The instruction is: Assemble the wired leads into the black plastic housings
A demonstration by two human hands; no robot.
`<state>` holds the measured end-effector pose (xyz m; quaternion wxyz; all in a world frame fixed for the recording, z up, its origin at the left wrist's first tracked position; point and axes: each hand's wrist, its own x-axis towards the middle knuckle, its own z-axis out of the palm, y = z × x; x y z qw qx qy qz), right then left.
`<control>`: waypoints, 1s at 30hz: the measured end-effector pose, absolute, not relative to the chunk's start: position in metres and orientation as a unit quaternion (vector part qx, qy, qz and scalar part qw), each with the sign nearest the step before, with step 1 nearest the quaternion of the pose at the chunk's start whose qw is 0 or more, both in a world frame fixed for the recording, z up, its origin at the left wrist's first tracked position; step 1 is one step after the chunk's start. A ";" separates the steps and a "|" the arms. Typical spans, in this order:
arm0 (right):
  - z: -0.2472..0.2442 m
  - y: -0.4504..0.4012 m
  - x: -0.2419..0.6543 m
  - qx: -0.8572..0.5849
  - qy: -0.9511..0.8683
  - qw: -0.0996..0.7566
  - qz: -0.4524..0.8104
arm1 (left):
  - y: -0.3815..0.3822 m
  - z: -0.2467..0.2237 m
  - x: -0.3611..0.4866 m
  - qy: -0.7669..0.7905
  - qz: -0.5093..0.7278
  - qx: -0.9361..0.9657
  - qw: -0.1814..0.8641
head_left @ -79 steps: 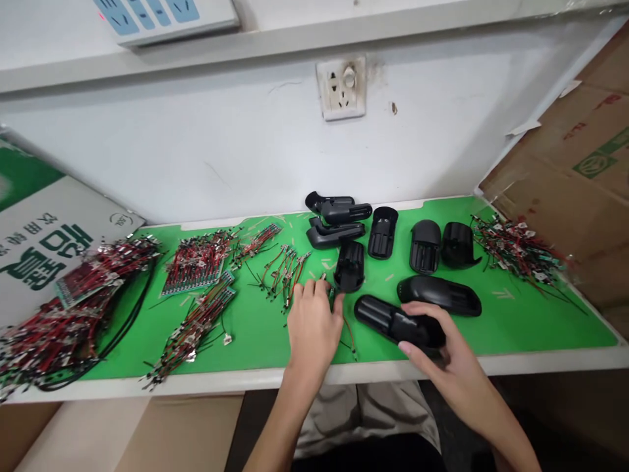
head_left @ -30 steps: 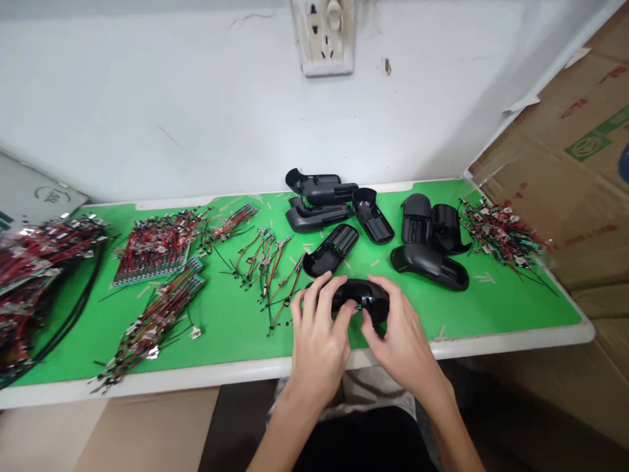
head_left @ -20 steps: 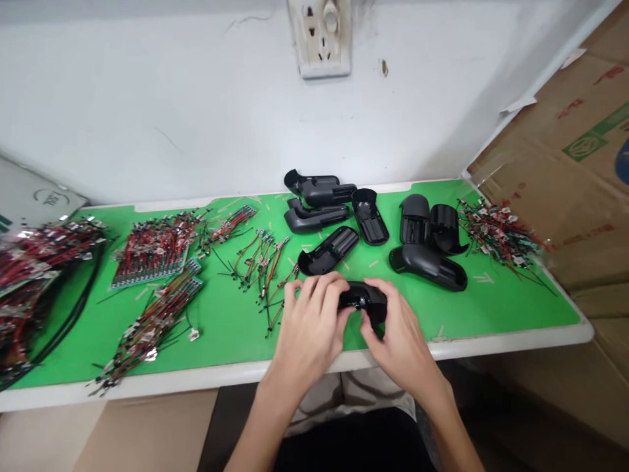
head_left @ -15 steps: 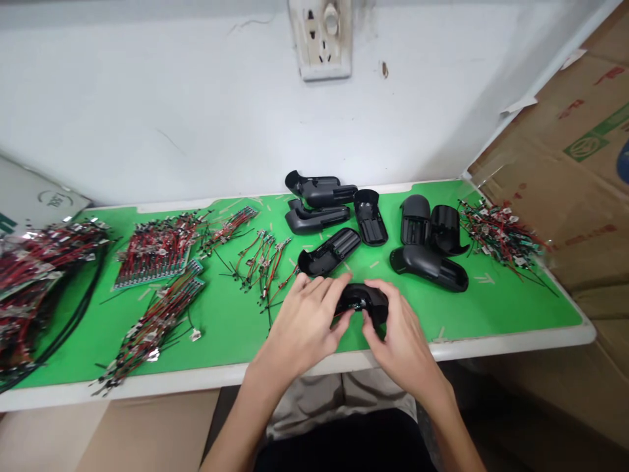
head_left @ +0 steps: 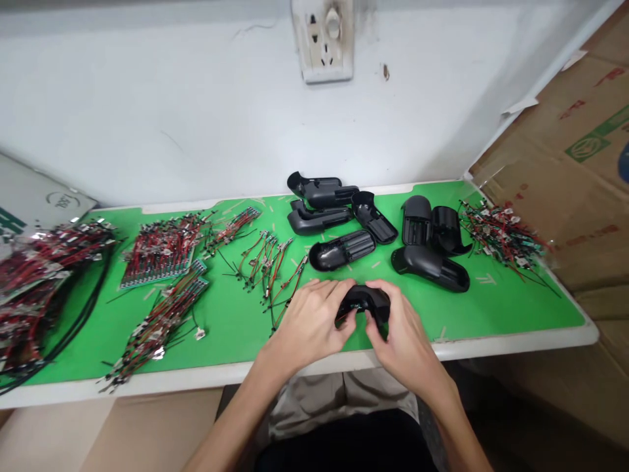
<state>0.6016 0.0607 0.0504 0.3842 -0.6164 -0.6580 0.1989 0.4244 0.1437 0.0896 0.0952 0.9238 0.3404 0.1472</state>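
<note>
Between both hands, over the front of the green mat, is a curved black plastic housing [head_left: 368, 298]. My left hand [head_left: 317, 314] grips its left end, with the thumb at the inner opening. My right hand [head_left: 400, 324] is wrapped round the right end, its thumb also at the opening. A small part shows inside the opening, too small to name. Just beyond my hands lies an open black housing [head_left: 343, 250]. Left of my left hand, several small circuit boards with red and black wires [head_left: 268, 262] lie loose.
More black housings [head_left: 322, 219] lie at the back, with another group [head_left: 430, 269] to the right. Wired boards are piled in sheets [head_left: 160, 252], a bundle [head_left: 157, 321] and a right-hand heap [head_left: 506, 233]. A cardboard box [head_left: 565, 164] borders the right; a wall socket [head_left: 324, 42] is above.
Two of the black housings just beyond my hands have shifted and turned slightly on the mat. Both hands keep hold of the curved housing in nearly the same pose. The view has moved slightly.
</note>
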 end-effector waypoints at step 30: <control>0.052 0.049 0.599 -0.616 -0.622 0.415 0.247 | 0.143 0.110 0.430 0.335 0.105 0.923 0.157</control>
